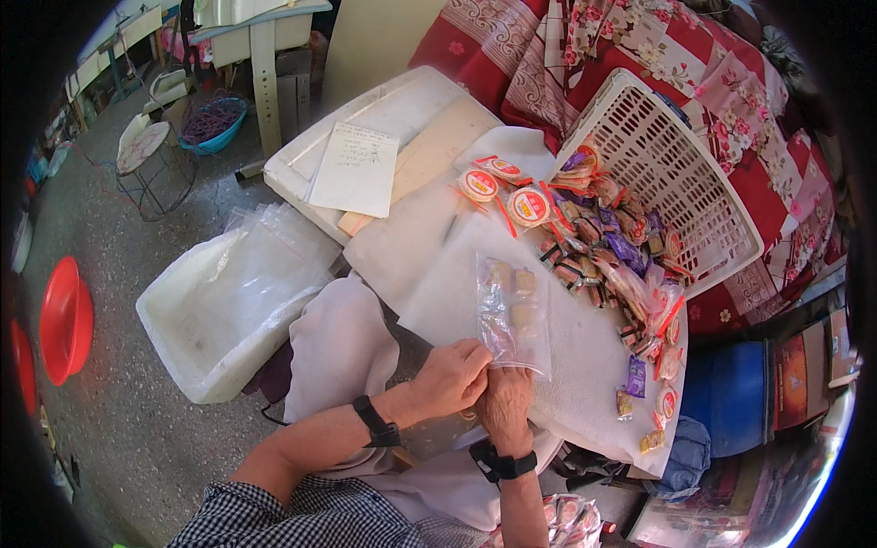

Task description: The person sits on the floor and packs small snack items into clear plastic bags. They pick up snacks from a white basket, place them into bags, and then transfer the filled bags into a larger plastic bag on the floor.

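A clear plastic bag (pixel 510 308) lies on the white cloth (pixel 445 274), with several small wrapped snack pieces inside. My left hand (pixel 449 377) pinches the bag's near left edge between thumb and fingers. The fingers of my right hand (pixel 507 404) reach into the bag's mouth, back of the hand upward. The bag film and the hand itself hide what those fingers hold, if anything. To the right, a pile of individually wrapped snacks (pixel 616 233) spreads across the cloth from a white plastic basket (pixel 685 178) tipped on its side.
A white foam box (pixel 205 322) with clear empty bags (pixel 294 240) stands at left. Behind the cloth lies a foam lid (pixel 301 157) with a handwritten notepad (pixel 356 168). Red basins (pixel 65 322) are on the floor at far left; a blue barrel (pixel 730 397) stands at right.
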Demonstrator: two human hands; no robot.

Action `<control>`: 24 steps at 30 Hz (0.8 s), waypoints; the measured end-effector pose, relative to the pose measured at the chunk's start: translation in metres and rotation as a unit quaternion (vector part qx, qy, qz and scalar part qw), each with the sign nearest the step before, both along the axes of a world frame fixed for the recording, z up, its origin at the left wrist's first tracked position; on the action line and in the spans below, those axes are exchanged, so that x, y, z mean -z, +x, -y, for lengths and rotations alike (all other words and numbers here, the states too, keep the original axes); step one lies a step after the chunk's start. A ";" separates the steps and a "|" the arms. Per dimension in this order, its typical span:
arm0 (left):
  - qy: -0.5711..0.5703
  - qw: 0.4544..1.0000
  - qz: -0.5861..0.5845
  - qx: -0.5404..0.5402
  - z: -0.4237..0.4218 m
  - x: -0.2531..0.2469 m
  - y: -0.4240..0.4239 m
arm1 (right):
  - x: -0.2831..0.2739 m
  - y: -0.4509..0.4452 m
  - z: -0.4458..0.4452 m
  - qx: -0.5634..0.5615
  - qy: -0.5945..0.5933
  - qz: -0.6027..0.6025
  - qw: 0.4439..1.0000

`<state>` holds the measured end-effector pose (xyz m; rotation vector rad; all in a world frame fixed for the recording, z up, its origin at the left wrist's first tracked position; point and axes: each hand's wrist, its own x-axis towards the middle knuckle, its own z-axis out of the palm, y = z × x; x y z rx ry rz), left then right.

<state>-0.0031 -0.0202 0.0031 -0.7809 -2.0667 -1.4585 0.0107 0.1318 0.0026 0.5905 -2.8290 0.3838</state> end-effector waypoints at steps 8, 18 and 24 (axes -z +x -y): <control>-0.029 0.999 0.038 0.001 0.005 0.004 0.000 | -0.008 -0.014 0.011 0.013 -0.015 -0.037 0.999; -0.223 0.974 -0.051 0.001 0.022 -0.004 -0.007 | -0.010 0.052 -0.011 0.063 0.023 -0.033 0.997; -0.171 0.982 -0.063 0.057 0.017 -0.004 -0.002 | -0.017 0.082 -0.010 0.104 -0.180 -0.063 0.976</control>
